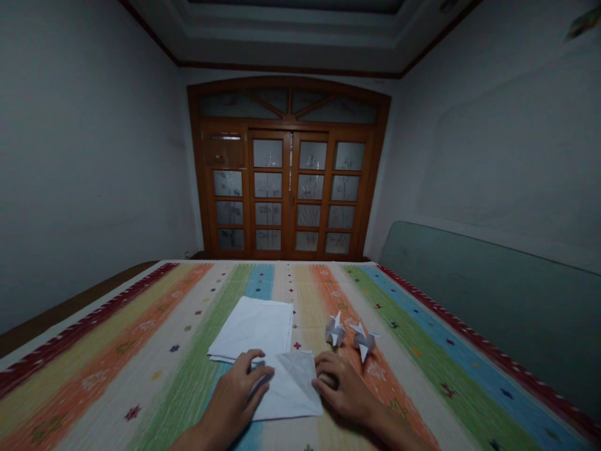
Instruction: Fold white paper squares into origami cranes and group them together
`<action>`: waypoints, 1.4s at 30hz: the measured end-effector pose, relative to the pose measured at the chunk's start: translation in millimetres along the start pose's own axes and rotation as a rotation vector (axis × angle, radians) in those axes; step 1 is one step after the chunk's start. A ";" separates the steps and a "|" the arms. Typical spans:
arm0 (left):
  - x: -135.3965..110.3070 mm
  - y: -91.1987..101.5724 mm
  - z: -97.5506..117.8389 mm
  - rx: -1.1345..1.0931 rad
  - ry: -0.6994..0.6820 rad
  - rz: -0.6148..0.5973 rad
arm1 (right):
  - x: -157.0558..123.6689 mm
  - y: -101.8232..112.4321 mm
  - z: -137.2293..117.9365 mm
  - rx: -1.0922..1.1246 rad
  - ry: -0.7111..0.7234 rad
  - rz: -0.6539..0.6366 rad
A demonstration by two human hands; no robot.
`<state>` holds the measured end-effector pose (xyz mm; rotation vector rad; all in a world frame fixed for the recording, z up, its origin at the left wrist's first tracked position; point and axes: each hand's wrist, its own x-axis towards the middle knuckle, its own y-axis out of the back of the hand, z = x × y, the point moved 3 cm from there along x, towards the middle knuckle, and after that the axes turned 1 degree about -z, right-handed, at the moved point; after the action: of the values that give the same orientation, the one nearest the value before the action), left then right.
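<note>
Reaching forward over a striped woven cover point(141, 376), the left hand point(235, 388) and the right hand point(340, 385) lie on either side of a creased white paper sheet point(292, 389); this sheet sits near the front middle of the cover, angled like a diamond, with faint fold lines crossing its surface. The left hand's fingers curl over the sheet's left side, while the right hand's fingers bend around its right corner; neither hand is spread flat, the two are not pressed together, and this view cannot show whether either is pinching the paper. Just behind, touching the sheet's back edge, lies a stack of flat white paper point(251, 329), with no figure formed from it; to the right, two folded white paper figures point(335, 329) point(364, 340) stand close together, their points sticking up, so two pieces appear complete. The sheet under the hands is only partly shaped. Beyond the cover stand glazed wooden doors point(286, 169); a pale green panel point(488, 313) runs along the right side.
</note>
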<state>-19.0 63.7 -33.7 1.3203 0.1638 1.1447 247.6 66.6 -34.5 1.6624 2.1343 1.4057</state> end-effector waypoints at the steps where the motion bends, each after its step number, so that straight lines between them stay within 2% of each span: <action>1: -0.4 0.0 1.6 0.038 -0.033 -0.026 | -0.1 0.1 0.0 0.004 -0.003 0.006; 5: -4.4 -4.0 4.0 0.096 -0.142 -0.185 | -2.0 1.5 -2.1 -0.058 -0.005 0.033; 8: -9.0 -8.5 1.1 0.104 -0.170 -0.239 | -3.8 1.7 -8.2 -0.132 -0.006 0.009; 12: -14.3 -13.0 -3.0 0.086 -0.189 -0.240 | -11.2 -5.7 -15.4 -0.124 0.002 -0.120; 18: -18.6 -16.9 -7.8 0.044 -0.094 -0.286 | -28.3 -18.0 -17.8 -0.080 -0.005 -0.336; 21: -18.7 -16.4 -7.2 0.015 -0.071 -0.313 | -27.3 -18.0 -22.1 -0.056 0.041 -0.478; 24: -17.3 -12.0 -2.9 -0.016 -0.072 -0.338 | -22.9 -17.2 -23.7 -0.042 0.083 -0.553; 30: -13.1 -4.2 6.5 -0.025 -0.085 -0.432 | -20.7 -21.5 -21.4 -0.063 0.147 -0.597; 37: -13.3 -6.0 4.5 -0.045 -0.108 -0.417 | -18.8 -25.8 -24.4 -0.093 0.160 -0.635; 42: -13.6 -8.6 2.1 -0.023 -0.093 -0.454 | -18.8 -28.1 -25.1 -0.119 0.136 -0.637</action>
<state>-19.3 53.9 -46.6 1.2322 0.3607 0.6970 220.8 37.1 -47.9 0.7455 2.2913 1.4140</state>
